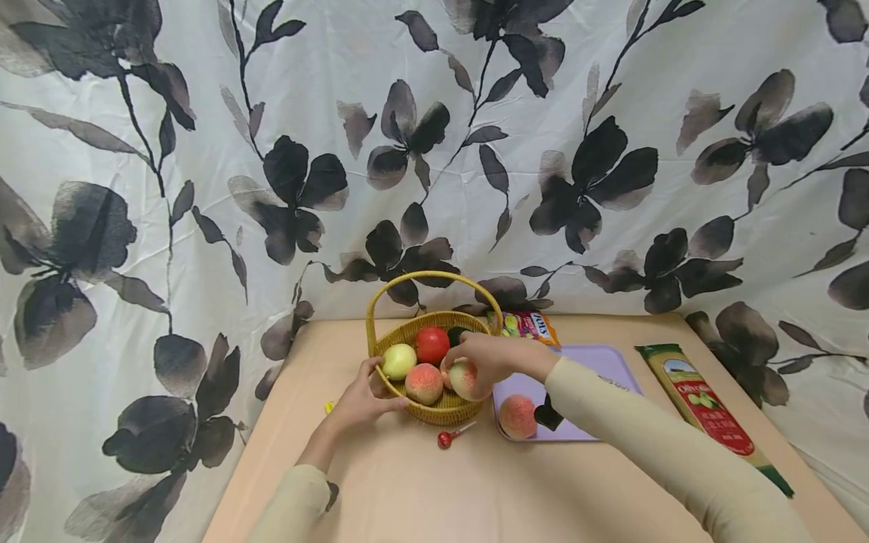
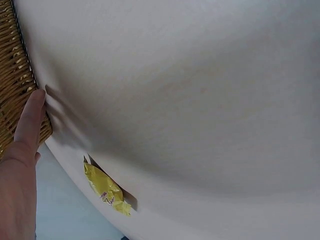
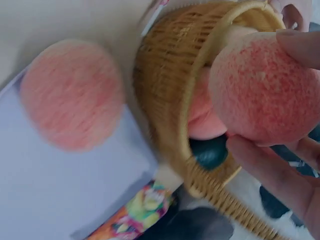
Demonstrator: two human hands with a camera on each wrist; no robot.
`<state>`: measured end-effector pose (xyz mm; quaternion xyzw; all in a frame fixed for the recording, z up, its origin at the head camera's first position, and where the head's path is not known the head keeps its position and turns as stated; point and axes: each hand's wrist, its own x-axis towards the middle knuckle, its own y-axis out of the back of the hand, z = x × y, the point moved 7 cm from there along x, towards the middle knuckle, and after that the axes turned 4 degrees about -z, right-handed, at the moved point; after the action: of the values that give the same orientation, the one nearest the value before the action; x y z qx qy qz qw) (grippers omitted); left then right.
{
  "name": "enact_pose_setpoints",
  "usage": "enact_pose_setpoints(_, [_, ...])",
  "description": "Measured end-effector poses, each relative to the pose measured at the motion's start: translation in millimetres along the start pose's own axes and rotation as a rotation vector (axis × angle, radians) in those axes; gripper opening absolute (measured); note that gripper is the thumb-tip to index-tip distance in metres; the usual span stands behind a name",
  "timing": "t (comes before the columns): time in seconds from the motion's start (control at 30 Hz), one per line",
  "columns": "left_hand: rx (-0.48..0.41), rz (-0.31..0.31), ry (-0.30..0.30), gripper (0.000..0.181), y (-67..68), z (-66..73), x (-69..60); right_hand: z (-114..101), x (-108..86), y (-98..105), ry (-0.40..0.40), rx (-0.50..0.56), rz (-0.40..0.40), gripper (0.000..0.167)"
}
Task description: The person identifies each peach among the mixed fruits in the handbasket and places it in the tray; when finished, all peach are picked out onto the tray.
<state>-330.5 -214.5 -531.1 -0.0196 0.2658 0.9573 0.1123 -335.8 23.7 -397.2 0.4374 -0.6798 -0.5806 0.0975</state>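
One peach [image 1: 465, 381] in the gripping right hand [image 1: 498, 357], at the mouth of the wicker basket [image 1: 444, 415], toward three o'clock; on its rim at eight, the clasping left hand [image 1: 361, 401]; lavender tray [image 1: 587, 377] at three, lollipop [image 1: 444, 440] at six.

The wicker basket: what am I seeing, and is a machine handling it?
No, a person is, bare-handed. The wide picture comes from a head-worn camera; the close-ups, from wrist cameras. The left hand holds the wicker basket by its rim; the right hand holds a peach at the opening. Inside lie a red fruit, a yellowish fruit, a second peach and something dark green. The table bears a purple tray with a third peach, a lollipop, a yellow packet, a colourful bag and a red packet.
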Motion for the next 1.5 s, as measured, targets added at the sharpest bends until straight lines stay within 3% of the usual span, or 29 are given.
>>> enact_pose_setpoints(0.3, [0.002,-0.008,0.010,0.111,-1.2,-1.6,-0.9,36.6,-41.2,-1.6,0.032,0.107,0.102,0.054])
enact_pose_setpoints(0.4, [0.013,-0.004,0.014,0.111,-0.9,-2.5,0.3,51.8,-54.7,-4.2,-0.002,0.133,0.114,0.058])
enact_pose_setpoints(0.67, [0.012,-0.008,0.004,0.109,0.5,0.3,-1.0,85.3,-80.6,-22.3,-0.109,0.188,0.052,0.048])
enact_pose_setpoints(1.07, [-0.008,-0.008,-0.020,0.107,-0.9,-1.0,-1.2,114.5,-83.7,-64.6,-0.215,0.165,-0.020,0.047])
enact_pose_setpoints(1.3, [0.002,-0.003,-0.006,0.107,-1.2,-1.1,-2.0,115.3,-80.4,-81.6,-0.242,0.158,-0.012,0.051])
enact_pose_setpoints(1.5, [0.005,-0.005,0.003,0.107,-1.5,-0.8,-1.5,114.4,-78.8,-85.0,-0.216,0.130,0.028,0.051])
